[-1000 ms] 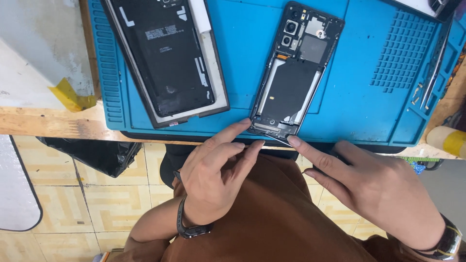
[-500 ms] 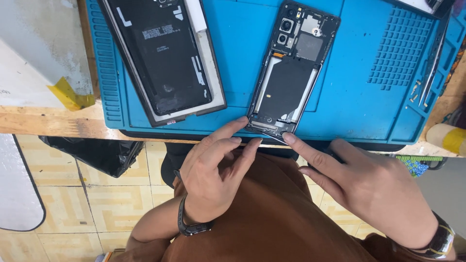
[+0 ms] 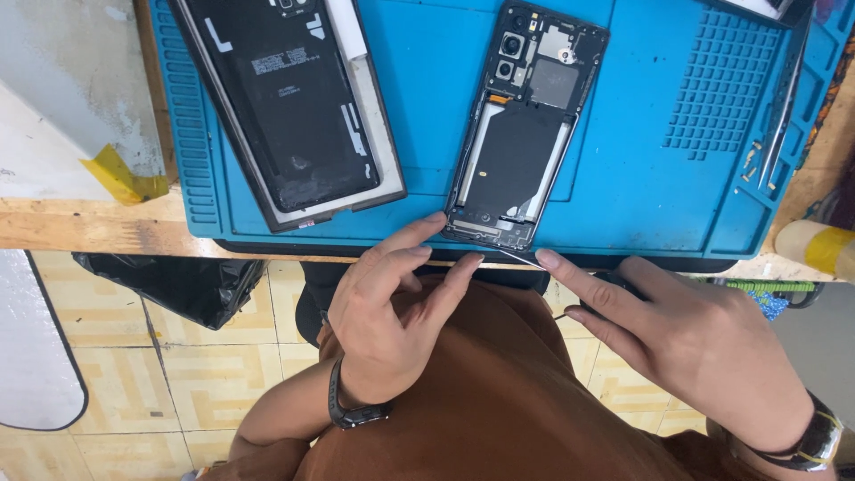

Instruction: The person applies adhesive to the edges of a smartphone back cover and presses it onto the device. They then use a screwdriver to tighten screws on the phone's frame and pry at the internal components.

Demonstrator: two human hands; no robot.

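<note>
An opened phone (image 3: 527, 134) with its back removed lies on a blue work mat (image 3: 641, 178), its lower end at the mat's near edge. My left hand (image 3: 392, 312) pinches that lower end, the index fingertip on the phone's bottom left corner. My right hand (image 3: 695, 347) holds a thin metal tool (image 3: 521, 258), and its tip touches the bottom edge of the phone beside my left fingers. A removed black back cover (image 3: 294, 107) lies face down on the mat's left part.
The mat sits on a wooden bench (image 3: 89, 223). Tweezers (image 3: 784, 116) and small screws (image 3: 750, 165) lie at the mat's right side. A roll with yellow tape (image 3: 815, 245) is at the right edge. Black plastic (image 3: 178, 281) hangs below the bench over a tiled floor.
Both hands stay at the phone's lower edge. My right index finger and the tool tip have crept slightly left toward my left fingers. The view has shifted a little.
</note>
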